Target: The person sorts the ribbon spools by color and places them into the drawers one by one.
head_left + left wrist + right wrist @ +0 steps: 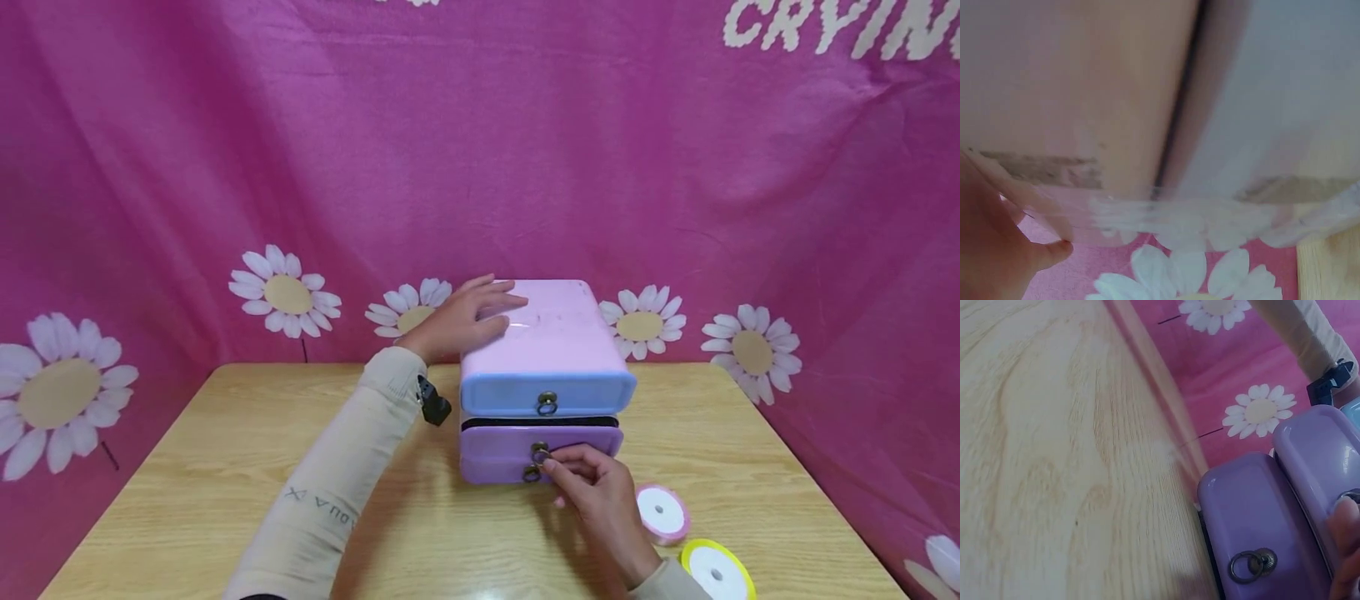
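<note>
A small drawer box [547, 333] with a pink top stands on the table. Its top drawer [495, 394] is blue and closed. Below, a purple middle drawer [1316, 450] is pulled out a little, showing a dark gap above it. The bottom purple drawer [1241, 506] is mostly hidden in the head view; its ring pull [1244, 567] hangs free. My left hand [468, 321] rests on the box's top left side, fingers spread. With thumb and finger, my right hand [600, 496] pinches the ring pull [539, 452] of the middle drawer.
Two ribbon rolls lie at the right front: a pink-edged roll [662, 510] and a yellow-edged roll [716, 571]. The wooden table [247, 450] ends at a pink curtain [450, 167] with daisies, just behind the box.
</note>
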A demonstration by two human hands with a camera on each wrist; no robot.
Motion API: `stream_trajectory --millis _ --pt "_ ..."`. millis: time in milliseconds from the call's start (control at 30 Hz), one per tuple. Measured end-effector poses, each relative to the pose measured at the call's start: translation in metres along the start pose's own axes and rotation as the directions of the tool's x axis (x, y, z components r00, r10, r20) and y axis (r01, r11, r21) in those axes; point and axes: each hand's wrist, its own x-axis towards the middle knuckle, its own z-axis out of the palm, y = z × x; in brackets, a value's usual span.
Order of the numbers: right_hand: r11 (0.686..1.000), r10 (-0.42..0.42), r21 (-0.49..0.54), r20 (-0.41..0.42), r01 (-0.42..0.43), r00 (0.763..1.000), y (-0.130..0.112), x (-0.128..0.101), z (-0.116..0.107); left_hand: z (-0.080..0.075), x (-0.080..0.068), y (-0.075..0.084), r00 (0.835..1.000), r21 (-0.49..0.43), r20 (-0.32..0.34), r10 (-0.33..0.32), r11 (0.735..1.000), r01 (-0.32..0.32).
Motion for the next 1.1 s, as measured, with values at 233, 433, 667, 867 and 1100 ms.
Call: stream_trajectory --millis 233,433,667,867,1100 --pt "0.994 -0.029 -0.105 0.009 0.03 1.0 -0.003 -0.009 -0.003 0.001 0.001 -0.001 1.0 0.022 -0.023 0.006 1.0 -0.006" --pt "0.989 -0.058 -0.134 0.019 0.06 0.998 -0.007 -0.019 -0.009 0.006 0.003 -0.007 0.999 0.024 -0.043 0.027 0.999 -0.026" --pt "0.983 -0.111 -0.145 0.039 0.116 0.993 -0.009 -0.032 -0.016 0.008 0.003 -0.007 0.998 0.003 -0.059 0.034 0.999 -0.034" --pt "0.966 -0.184 -0.173 0.052 0.191 0.982 -0.008 -0.041 -0.02 0.01 0.003 -0.008 0.997 -0.006 -0.069 0.029 1.0 -0.03" --pt "0.956 -0.148 -0.25 0.049 0.156 0.988 -0.011 -0.051 -0.022 0.01 0.003 -0.007 0.997 -0.025 -0.068 0.034 0.999 -0.036"
